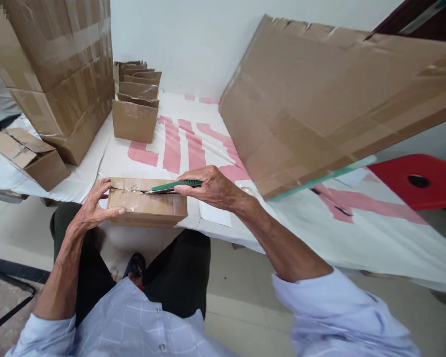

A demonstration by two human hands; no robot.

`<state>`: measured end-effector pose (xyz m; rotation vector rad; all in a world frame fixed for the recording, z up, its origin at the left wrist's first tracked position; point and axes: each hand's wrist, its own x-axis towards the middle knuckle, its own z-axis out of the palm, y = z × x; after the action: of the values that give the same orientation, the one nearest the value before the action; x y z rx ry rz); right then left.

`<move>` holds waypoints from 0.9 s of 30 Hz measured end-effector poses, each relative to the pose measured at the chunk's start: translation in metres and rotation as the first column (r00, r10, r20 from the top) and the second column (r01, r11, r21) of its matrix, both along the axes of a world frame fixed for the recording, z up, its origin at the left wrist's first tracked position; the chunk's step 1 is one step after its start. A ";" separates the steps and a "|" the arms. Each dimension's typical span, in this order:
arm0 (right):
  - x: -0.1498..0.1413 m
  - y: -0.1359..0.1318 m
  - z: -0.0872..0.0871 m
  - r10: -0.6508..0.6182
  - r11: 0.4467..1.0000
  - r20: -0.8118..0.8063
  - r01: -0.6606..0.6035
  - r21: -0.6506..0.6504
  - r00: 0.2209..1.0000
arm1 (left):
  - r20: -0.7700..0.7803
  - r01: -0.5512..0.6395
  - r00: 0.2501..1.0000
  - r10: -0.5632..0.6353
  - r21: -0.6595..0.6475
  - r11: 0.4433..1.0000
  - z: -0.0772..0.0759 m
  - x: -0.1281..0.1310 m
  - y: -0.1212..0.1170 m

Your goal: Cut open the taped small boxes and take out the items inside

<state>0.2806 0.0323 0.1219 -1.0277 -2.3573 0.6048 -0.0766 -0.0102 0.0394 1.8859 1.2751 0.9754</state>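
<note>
A small brown cardboard box (148, 204) lies near the front edge of the table, its torn top seam facing up. My left hand (92, 207) grips the left end of this box, thumb on the near side and fingers at the far corner. My right hand (213, 187) is closed around a green utility knife (171, 186). The knife's front end rests at the seam, around the middle of the box top. Whether the blade is inside the slit cannot be made out.
Opened cardboard boxes (136, 119) stand in a row behind. Large taped cartons (59, 64) rise at the left, beside another small box (46, 166). A big cardboard sheet (319, 99) leans at the right. Scissors (332, 202) lie near a red stool (418, 181).
</note>
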 end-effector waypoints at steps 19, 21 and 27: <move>0.002 -0.011 -0.001 -0.026 0.997 -0.134 0.035 0.064 0.991 | -0.037 -0.006 0.999 0.006 -0.002 1.000 0.003 0.001 0.002; -0.004 -0.012 -0.001 0.028 0.997 -0.111 -0.020 0.071 0.993 | -0.038 -0.004 0.999 0.004 0.007 1.000 0.004 0.001 0.002; -0.026 -0.009 0.007 0.165 0.974 0.005 -0.164 0.155 0.986 | -0.044 0.019 0.999 -0.019 0.007 1.000 0.005 0.000 0.002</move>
<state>0.2543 0.0230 0.1289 -0.7663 -2.4549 0.4750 -0.0769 -0.0077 0.0440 1.9313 1.2784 0.9347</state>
